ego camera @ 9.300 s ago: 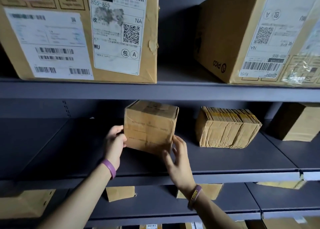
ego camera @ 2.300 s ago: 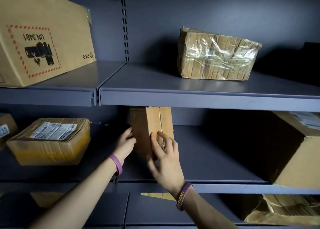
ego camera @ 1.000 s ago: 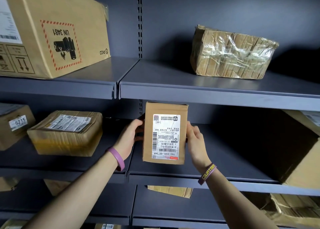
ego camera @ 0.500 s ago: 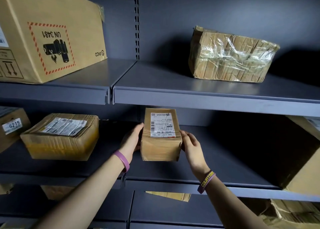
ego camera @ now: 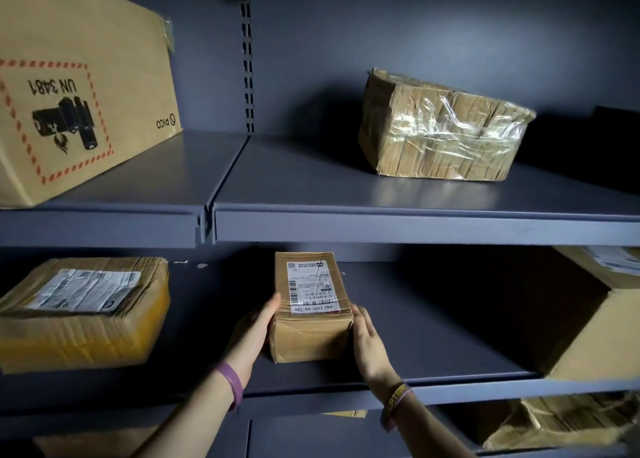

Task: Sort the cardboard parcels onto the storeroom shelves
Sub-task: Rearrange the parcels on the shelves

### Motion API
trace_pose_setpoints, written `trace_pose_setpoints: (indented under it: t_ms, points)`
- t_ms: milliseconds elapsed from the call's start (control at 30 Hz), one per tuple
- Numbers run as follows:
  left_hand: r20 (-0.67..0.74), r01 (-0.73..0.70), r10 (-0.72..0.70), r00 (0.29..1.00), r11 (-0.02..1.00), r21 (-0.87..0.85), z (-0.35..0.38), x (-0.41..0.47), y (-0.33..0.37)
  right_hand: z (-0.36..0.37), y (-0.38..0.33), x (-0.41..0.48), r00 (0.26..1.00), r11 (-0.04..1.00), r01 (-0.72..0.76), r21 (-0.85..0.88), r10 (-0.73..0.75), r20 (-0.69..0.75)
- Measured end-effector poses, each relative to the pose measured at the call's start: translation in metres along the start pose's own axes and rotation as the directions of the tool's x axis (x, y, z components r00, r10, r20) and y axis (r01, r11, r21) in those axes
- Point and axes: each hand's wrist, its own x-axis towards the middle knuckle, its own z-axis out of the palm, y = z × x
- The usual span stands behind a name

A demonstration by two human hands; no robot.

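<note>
2 hands on 1 small parcel (ego camera: 310, 307), middle shelf (ego camera: 433, 336), right-hand bay. Parcel lies flat, white shipping label (ego camera: 310, 286) face up, long axis running front to back, near end close to the shelf's front edge. Bottom face appears to rest on the shelf; contact line is in shadow, so not certain.

Left hand (ego camera: 254, 326): pressed flat against the parcel's left side, thumb up at the top edge, fingers hidden behind the box. Purple wristband (ego camera: 231, 386) on that wrist.
Right hand (ego camera: 367, 343): pressed against the right side near the front corner, fingers along the wall of the box. Purple wristband with yellow lettering (ego camera: 397, 400) on that wrist; lettering too small to read surely. Parcel is clamped between the 2 palms.

Neighbours, same level: taped parcel with label (ego camera: 81, 310) in the left bay, well apart from the held one; large open-sided carton (ego camera: 585, 322) at far right, also apart.

Upper shelf (ego camera: 346, 194): large carton (ego camera: 72, 90) at left, printed "UN 3481" upside down inside a red dashed border; plastic-wrapped parcel (ego camera: 443, 130) at right, sitting slightly skewed toward the back.

Lower shelf: crumpled wrapped parcel (ego camera: 561, 423) at bottom right, partly cut off by the frame edge. Lighting dim; rear of the middle shelf is dark.
</note>
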Motion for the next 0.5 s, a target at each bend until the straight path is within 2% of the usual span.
trace_pose_setpoints:
  t_ms: [133,200,267,367,500]
  points:
    - [-0.058,-0.01,0.009,0.998,1.0,-0.027,0.001,0.001,0.009,-0.006,0.002,-0.003,0.999,0.996,0.024,0.087,-0.022,-0.027]
    - [-0.159,-0.059,0.056,0.986,0.998,-0.02,-0.005,0.002,0.023,-0.015,0.003,-0.011,0.997,0.978,0.016,0.209,-0.001,-0.074]
    - [-0.208,-0.154,0.145,0.967,0.988,-0.025,-0.006,-0.005,0.04,-0.029,0.004,-0.018,0.993,0.967,0.026,0.254,0.004,-0.117]
    - [-0.103,-0.316,0.316,0.943,0.949,0.015,0.013,-0.032,0.06,-0.056,0.001,-0.022,0.984,0.971,0.074,0.228,-0.034,-0.174]
    - [-0.016,-0.367,0.366,0.93,0.93,-0.002,0.066,-0.06,0.071,-0.096,-0.002,-0.027,0.981,0.975,0.123,0.184,-0.091,-0.174]
